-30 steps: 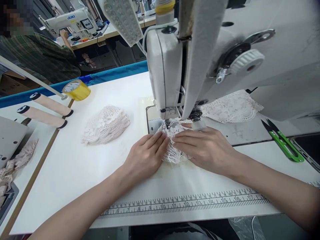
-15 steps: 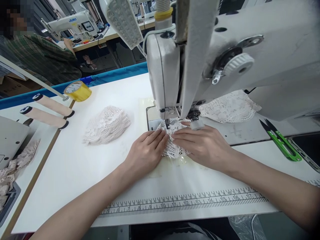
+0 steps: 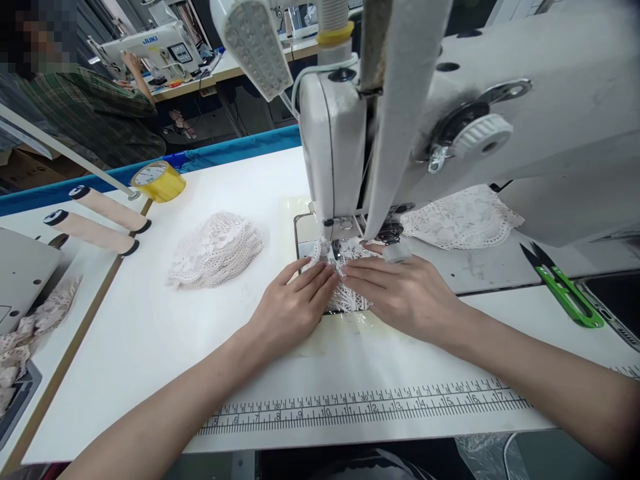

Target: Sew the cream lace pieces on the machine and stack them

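Note:
A piece of white lace [image 3: 353, 298] lies under the presser foot [image 3: 336, 249] of a white sewing machine [image 3: 333, 147]. My left hand [image 3: 295, 300] rests flat on the lace's left side, fingers stretched toward the needle area. On the right side, my right hand [image 3: 405, 290] presses the lace down with outstretched fingers, its fingertips close to those of the left. Part of the lace is hidden beneath both hands. Left of the machine sits a stack of lace pieces [image 3: 215, 250], and another lace piece [image 3: 463, 217] lies behind my right hand under the machine arm.
Green thread snips [image 3: 565, 287] lie at the right beside a dark phone-like device [image 3: 615, 300]. Yellow tape [image 3: 159, 181] and two thread cones [image 3: 97, 230] stand at the left. A printed ruler [image 3: 350, 407] runs along the table's front edge. A co-worker [image 3: 90, 113] sits at another machine.
The lace has shifted slightly away from me under the presser foot, baring the plate edge in front. Both hands stay on it. The co-worker's hand has risen toward their machine.

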The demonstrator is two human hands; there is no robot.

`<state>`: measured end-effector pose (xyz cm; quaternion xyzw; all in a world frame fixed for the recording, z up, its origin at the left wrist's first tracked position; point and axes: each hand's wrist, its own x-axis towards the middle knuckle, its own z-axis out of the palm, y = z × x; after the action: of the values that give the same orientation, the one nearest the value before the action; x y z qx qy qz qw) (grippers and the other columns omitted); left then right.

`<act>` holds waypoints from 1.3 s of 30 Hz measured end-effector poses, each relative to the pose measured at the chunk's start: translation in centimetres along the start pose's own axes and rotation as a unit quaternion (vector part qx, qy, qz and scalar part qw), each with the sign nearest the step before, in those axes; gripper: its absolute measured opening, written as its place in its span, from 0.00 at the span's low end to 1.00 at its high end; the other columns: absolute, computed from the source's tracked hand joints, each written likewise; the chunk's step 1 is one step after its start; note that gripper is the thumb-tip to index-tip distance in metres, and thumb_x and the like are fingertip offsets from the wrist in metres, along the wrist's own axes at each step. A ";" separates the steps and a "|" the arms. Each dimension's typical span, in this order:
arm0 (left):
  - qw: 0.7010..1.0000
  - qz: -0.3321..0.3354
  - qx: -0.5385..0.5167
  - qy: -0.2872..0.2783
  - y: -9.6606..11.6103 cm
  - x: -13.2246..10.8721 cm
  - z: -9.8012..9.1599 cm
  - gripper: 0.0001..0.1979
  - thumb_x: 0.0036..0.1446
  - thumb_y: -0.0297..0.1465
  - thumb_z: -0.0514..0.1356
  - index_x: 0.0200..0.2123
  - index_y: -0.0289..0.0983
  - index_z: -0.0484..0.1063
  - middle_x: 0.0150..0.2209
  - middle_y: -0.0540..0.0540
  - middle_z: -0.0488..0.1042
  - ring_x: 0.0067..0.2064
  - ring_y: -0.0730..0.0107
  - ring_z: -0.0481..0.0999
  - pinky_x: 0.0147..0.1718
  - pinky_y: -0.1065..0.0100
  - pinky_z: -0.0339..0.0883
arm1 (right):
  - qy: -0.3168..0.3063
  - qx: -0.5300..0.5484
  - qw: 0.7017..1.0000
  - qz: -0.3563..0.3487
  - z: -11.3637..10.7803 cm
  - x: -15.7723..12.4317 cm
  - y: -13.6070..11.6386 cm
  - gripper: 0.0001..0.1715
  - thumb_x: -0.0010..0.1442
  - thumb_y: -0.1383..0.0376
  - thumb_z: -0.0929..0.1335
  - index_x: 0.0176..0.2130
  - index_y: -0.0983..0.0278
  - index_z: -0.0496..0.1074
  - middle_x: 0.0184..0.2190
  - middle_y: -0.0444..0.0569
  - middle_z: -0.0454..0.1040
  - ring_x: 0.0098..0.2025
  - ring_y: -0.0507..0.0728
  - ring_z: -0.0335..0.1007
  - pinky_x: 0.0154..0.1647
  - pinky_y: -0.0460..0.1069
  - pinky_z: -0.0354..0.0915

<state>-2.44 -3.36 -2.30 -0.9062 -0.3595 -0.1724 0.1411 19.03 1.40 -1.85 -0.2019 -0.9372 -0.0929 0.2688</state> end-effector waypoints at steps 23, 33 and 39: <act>0.998 -0.054 -0.009 0.011 -0.1 0.5 0.1 0.15 0.65 0.30 0.56 0.51 0.30 0.72 0.49 0.38 0.78 0.52 0.60 0.77 0.62 0.45 0.58 | -0.014 -0.055 0.998 0.002 0.4 0.0 0.1 0.16 0.62 0.77 0.63 0.39 0.66 0.78 0.41 0.47 0.80 0.38 0.54 0.76 0.52 0.54 0.66; 0.998 -0.066 0.005 0.004 0.3 0.2 0.0 0.18 0.65 0.35 0.56 0.54 0.31 0.70 0.52 0.38 0.76 0.55 0.57 0.75 0.61 0.46 0.58 | -0.006 -0.021 0.999 0.047 0.2 0.1 -0.5 0.11 0.66 0.69 0.65 0.37 0.64 0.78 0.42 0.45 0.80 0.38 0.54 0.76 0.48 0.53 0.68; 0.996 -0.086 0.006 -0.004 0.2 0.4 0.0 0.19 0.66 0.36 0.55 0.54 0.30 0.70 0.52 0.37 0.75 0.55 0.56 0.75 0.61 0.46 0.57 | -0.007 -0.037 0.998 0.045 0.1 0.2 -0.4 0.09 0.66 0.67 0.66 0.39 0.65 0.78 0.42 0.45 0.80 0.38 0.54 0.75 0.49 0.53 0.67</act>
<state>-2.06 -3.30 -2.16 -0.8719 -0.4374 -0.1780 0.1295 18.69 1.17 -1.90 -0.2542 -0.9250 -0.1139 0.2583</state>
